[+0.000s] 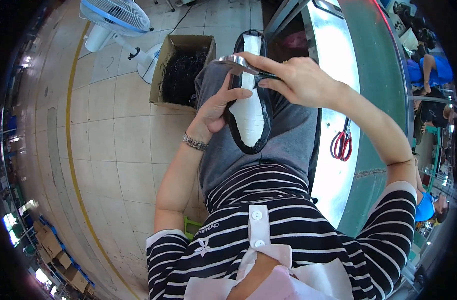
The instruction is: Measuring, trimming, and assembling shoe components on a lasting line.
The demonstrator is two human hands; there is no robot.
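Across my lap lies a shoe (250, 115), sole side up, with a white bottom board and a black gathered edge around it. My left hand (219, 107) grips its left side, the thumb pressed on the white board. Over the upper part of the shoe, my right hand (303, 80) is closed around a shiny metal hand tool with a dark handle, pliers-like in look (234, 61). The tool's metal head sits by the shoe's left edge; its exact contact is hidden by my fingers.
Red-handled scissors (342, 145) lie on the metal bench edge to my right, beside a green belt (376, 125). On the floor at left stand a cardboard box (157, 82) of black scraps and a fan (116, 17). Other people (435, 70) sit beyond the belt.
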